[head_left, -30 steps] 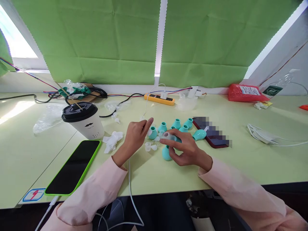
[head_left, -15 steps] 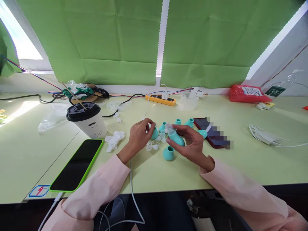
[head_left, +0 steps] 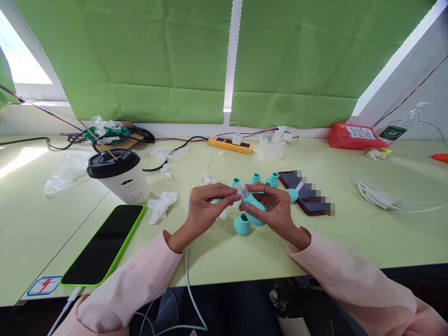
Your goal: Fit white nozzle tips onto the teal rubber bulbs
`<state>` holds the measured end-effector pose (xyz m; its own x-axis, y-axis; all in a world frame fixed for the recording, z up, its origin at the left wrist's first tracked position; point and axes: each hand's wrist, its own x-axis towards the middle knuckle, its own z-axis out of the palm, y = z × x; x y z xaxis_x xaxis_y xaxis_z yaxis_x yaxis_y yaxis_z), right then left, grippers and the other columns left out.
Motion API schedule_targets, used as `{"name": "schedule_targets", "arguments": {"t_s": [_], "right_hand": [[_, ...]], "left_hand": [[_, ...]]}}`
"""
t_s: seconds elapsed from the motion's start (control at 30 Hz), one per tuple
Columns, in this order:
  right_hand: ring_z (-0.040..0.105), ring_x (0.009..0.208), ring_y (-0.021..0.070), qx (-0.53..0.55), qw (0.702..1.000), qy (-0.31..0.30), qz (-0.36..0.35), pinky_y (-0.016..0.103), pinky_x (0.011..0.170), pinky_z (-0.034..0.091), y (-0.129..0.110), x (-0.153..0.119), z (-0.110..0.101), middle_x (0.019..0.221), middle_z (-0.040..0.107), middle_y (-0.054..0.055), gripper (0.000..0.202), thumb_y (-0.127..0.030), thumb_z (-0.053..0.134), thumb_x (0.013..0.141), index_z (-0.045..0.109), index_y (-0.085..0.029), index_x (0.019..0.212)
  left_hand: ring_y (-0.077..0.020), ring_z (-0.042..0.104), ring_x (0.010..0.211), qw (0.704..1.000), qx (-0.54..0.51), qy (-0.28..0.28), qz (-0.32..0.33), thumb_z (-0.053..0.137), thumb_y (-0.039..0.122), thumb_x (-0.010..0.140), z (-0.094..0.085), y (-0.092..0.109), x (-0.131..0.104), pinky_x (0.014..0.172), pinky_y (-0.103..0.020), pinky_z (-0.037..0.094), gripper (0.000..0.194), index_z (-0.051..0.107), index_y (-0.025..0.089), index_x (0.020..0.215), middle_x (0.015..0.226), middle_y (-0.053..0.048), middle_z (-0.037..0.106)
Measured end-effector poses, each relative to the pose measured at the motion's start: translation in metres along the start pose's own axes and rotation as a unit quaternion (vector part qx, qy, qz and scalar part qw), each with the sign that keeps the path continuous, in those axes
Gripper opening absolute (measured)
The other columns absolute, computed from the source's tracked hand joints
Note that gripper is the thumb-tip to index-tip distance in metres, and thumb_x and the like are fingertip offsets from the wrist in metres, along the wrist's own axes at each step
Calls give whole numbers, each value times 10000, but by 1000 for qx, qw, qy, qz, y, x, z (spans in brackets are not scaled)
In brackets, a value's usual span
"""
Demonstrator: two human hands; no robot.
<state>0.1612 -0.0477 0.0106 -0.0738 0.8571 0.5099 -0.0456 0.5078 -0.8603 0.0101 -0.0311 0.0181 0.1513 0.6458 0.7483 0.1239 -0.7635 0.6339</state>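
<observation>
My right hand is closed around a teal squeeze bulb, which is tilted with its clear plastic nozzle pointing up and to the left. At the nozzle's end, the fingertips of my left hand are pinched together; whatever small piece they may hold is hidden. Just below the held bulb, another teal bulb stands on the table with its dark opening upward. Several more teal bulbs, such as one at the back, stand behind my hands. Small whitish plastic parts lie partly covered by my left hand.
A paper cup with a black lid and a green-cased phone are at left, near a crumpled tissue. To the right lie a dark phone and a white mask. A yellow power strip sits at the back.
My left hand has moved right, from above the small plastic parts to the clear nozzle's end. The bulb stays in my right hand. The whole view has shifted slightly.
</observation>
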Motion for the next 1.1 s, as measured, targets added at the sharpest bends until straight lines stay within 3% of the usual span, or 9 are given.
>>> {"name": "schedule_targets", "arguments": {"t_s": [0.1,0.23,0.37,0.57,0.77,0.9,1.1], "right_hand": [[589,624,143,4,1000,16,9,325,573,538,-1,-1,3,779,553,1,268,-154,662,577,585,-208,829],[587,667,147,-15,999,47,-8,329,619,542,1,-5,8,800,544,4,258,-160,655,585,574,-210,825],[579,723,154,-41,996,63,-40,327,642,537,3,-9,11,840,538,16,268,-158,647,596,570,-213,847],[576,726,156,-56,995,54,-56,316,621,529,3,-9,10,834,543,22,272,-164,642,603,568,-220,858],[574,722,153,-86,992,61,-74,286,608,520,5,-8,9,813,559,22,269,-183,655,589,575,-220,843],[591,692,160,-52,997,50,-31,305,592,527,1,-8,11,828,568,21,268,-199,657,592,577,-221,847],[614,568,161,37,996,28,70,315,527,529,-6,-5,10,682,616,-7,269,-218,652,608,572,-208,864]], "left_hand": [[-91,572,594,995,60,5,81,583,134,681,1,-3,-3,527,-218,491,74,610,159,745,696,-19,630],[-106,557,655,953,199,29,226,546,106,708,3,-10,-10,555,-244,484,149,557,154,848,750,-40,613],[-120,537,669,931,255,18,260,526,90,718,3,-14,-15,544,-255,464,197,508,141,908,752,-55,588],[-97,514,649,946,236,7,221,495,79,733,4,-11,-14,563,-225,444,174,477,151,890,709,-26,561],[-69,496,498,935,315,-35,160,357,150,811,5,-12,-15,443,-179,348,73,424,155,840,629,-2,542],[-51,443,390,950,284,-66,111,317,169,826,7,-9,-15,380,-164,284,67,366,159,871,542,38,505],[-47,434,360,975,209,-76,25,319,185,830,8,-3,-15,395,-153,320,68,347,171,890,483,69,472]]}}
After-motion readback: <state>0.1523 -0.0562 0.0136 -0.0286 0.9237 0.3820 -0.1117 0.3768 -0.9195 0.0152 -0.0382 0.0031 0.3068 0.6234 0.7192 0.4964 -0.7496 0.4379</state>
